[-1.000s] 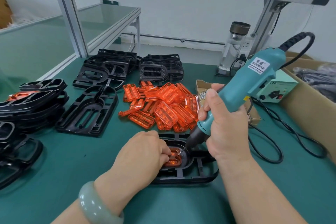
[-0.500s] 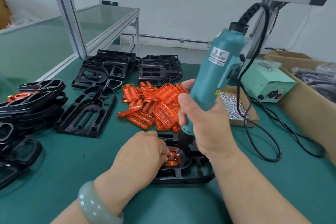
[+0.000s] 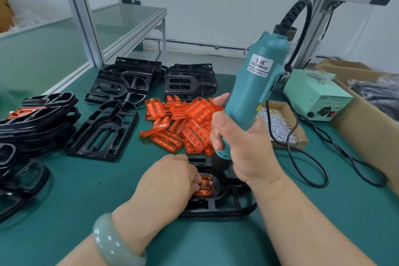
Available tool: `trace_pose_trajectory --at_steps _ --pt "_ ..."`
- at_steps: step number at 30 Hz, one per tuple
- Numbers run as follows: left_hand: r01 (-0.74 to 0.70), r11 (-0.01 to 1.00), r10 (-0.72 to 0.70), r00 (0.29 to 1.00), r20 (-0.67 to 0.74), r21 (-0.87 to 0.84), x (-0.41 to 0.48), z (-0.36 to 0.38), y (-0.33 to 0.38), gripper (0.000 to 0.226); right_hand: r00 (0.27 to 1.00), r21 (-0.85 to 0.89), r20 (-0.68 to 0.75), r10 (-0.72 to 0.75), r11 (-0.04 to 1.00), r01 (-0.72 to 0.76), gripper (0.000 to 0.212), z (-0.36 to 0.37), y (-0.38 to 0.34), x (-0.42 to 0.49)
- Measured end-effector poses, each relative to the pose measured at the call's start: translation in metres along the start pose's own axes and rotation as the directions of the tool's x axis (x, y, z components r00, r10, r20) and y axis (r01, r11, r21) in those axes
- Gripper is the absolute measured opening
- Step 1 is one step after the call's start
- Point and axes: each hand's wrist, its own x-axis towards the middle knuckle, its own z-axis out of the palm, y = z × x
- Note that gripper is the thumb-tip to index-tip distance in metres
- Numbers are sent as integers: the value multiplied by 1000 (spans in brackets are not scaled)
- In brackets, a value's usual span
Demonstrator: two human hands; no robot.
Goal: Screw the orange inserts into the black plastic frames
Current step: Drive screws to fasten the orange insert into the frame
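A black plastic frame (image 3: 226,206) lies flat on the green mat in front of me, with an orange insert (image 3: 205,187) seated in its opening. My left hand (image 3: 170,179) sits on the frame's left side, its curled fingertips pinching the insert's left edge. My right hand (image 3: 244,147) grips a teal electric screwdriver (image 3: 257,84), which stands nearly upright over the frame's far end. The driver's black nose points down beside the insert, and its tip is hidden behind my hand.
A pile of loose orange inserts (image 3: 190,121) lies just behind the frame. Black frames are stacked at the left (image 3: 38,119) and at the back (image 3: 190,80), with one lying alone (image 3: 105,131). At the right are a screw box (image 3: 278,123), a power unit (image 3: 317,97), its cable (image 3: 313,157) and a cardboard box (image 3: 367,106).
The screwdriver swung from leaning right to almost upright, and my right hand shifted left over the frame. My left hand stayed on the insert.
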Motion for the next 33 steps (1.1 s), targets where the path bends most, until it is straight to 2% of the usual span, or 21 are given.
trace_pose_trajectory --at_steps 13,22,28,33 --pt "-9 999 9 1000 6 50 1 1 2 27 999 -25 42 7 1000 -6 15 2 2 1" --pt "37 999 -37 999 -18 -7 -1 2 1 26 999 -16 51 4 1000 -3 16 1 0 -3" --pt "76 997 -75 997 24 -33 0 -2 5 23 995 -158 98 18 987 -2 13 12 1 -5" --pt "94 995 -93 994 55 -16 0 -5 7 24 990 -146 140 12 989 9 15 9 0 -4"
